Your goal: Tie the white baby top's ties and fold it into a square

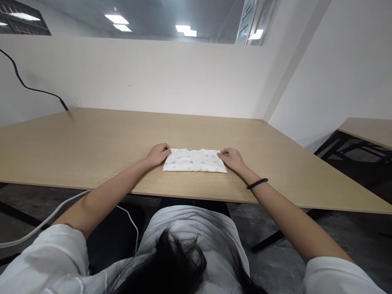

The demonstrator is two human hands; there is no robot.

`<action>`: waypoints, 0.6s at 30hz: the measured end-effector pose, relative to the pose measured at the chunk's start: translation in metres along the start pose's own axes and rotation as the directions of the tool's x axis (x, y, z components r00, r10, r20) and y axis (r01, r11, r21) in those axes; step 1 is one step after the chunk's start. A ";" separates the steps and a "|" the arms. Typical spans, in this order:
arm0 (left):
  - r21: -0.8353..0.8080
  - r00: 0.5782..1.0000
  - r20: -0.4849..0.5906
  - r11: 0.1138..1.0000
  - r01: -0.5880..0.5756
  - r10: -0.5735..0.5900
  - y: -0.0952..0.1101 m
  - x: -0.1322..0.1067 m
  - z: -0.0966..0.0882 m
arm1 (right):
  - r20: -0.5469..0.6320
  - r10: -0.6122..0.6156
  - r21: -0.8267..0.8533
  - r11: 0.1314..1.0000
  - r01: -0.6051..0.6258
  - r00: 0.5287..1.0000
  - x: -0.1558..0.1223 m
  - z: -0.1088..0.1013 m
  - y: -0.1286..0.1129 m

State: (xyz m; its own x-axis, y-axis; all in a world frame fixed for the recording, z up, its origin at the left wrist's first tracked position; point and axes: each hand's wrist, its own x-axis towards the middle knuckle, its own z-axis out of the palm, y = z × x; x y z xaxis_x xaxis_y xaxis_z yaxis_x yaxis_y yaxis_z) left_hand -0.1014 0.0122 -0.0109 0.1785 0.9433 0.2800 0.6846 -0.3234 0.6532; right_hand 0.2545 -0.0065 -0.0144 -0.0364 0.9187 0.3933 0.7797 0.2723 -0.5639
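Observation:
A white folded cloth with small scattered prints lies flat on the wooden table, near its front edge. Its far edge dips unevenly in the middle, and the near edge runs almost straight. My left hand is closed at the cloth's far left corner, thumb and fingers pinched on it. At the far right corner, my right hand pinches the cloth in the same way, with the other fingers curled. A dark beaded bracelet circles my right wrist.
A white wall with a window above it stands behind the table. A black cable hangs at the back left. A white cord runs below the front edge at the left. Another table stands at the right.

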 end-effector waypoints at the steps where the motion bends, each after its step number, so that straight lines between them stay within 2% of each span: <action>1: -0.007 1.000 0.004 1.000 0.003 -0.003 0.001 -0.001 0.001 | -0.026 -0.003 0.034 0.999 0.004 1.000 0.000 0.000 -0.001; 4: -0.051 1.000 0.010 0.999 0.003 -0.003 0.002 -0.003 0.002 | -0.083 -0.007 0.184 0.983 0.022 0.997 0.003 -0.001 0.000; 8: -0.097 1.000 0.001 0.995 -0.003 0.003 0.004 -0.004 0.001 | 0.017 -0.018 0.307 0.952 0.012 1.000 0.006 0.003 0.005; 12: -0.107 0.999 -0.001 0.994 0.034 -0.034 0.005 -0.004 0.001 | 0.072 -0.031 0.225 0.974 0.014 0.997 0.008 0.008 0.008; 15: -0.124 0.999 -0.008 0.991 0.041 -0.042 0.005 -0.004 0.002 | 0.026 -0.019 0.110 0.994 0.016 0.999 0.007 0.009 0.008; 18: -0.120 0.999 -0.021 0.992 0.039 -0.042 0.005 -0.004 0.003 | -0.050 -0.102 -0.023 0.995 0.101 0.994 0.004 0.006 0.008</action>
State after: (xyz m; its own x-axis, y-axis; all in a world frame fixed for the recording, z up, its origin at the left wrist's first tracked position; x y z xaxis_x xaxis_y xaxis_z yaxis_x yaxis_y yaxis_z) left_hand -0.0969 0.0069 -0.0108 0.1346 0.9542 0.2673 0.6010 -0.2930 0.7436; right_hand 0.2565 0.0013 -0.0218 -0.0840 0.8707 0.4845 0.7861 0.3567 -0.5048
